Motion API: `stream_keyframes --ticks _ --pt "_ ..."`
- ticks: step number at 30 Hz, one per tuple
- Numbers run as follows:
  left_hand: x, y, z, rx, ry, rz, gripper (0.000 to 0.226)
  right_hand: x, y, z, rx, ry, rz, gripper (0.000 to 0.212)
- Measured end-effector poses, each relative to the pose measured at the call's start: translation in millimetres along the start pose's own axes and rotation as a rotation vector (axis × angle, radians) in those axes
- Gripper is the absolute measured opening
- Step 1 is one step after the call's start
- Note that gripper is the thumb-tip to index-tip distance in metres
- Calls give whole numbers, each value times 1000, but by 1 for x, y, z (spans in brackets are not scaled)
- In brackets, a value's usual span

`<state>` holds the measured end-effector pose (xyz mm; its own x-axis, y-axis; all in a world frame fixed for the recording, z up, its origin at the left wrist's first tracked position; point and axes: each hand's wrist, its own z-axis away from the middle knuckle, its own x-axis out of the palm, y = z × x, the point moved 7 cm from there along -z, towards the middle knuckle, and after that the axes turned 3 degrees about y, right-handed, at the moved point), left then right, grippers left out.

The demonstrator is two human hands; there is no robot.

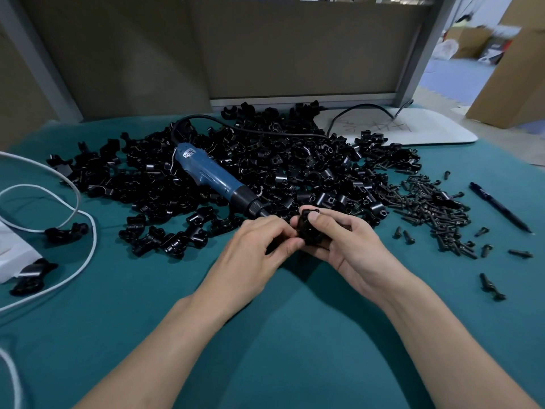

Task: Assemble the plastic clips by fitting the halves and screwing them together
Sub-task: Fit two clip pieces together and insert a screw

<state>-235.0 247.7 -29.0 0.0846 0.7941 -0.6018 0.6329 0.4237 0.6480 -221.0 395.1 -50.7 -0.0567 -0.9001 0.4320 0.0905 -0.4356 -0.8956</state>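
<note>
Both hands meet over the teal table near the front of a big heap of black clip halves [236, 166]. My right hand [351, 246] grips a black plastic clip [308, 228], thumb on its top. My left hand [259, 246] pinches the same clip from its left side with curled fingers. A blue electric screwdriver [212, 178] lies across the heap, its tip pointing at my hands. Several black screws [436, 208] lie in a loose pile to the right. How the clip's halves sit together is hidden by my fingers.
A white cable [73, 202] loops at the left, beside a few black clip pieces [63, 231] and white paper [11, 255]. A dark pen [501, 208] lies at the far right. At the back right lies a white board [427, 128]. Grey partition panels stand behind.
</note>
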Motion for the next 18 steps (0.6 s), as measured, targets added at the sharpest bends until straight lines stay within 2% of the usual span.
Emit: stream_keyframes --ticks 4,8,12,18 --pt "-5 17 2 186 41 -195 16 3 2 2 78 -25 -43 35" --pt "-9 28 4 308 99 -291 17 6 1 5 124 -37 -89 28" --pt "-11 26 5 210 142 -224 21 4 -8 7 87 -39 -158 27" --pt "-17 16 7 79 166 -281 26 -35 -33 11 -50 156 -364 47"
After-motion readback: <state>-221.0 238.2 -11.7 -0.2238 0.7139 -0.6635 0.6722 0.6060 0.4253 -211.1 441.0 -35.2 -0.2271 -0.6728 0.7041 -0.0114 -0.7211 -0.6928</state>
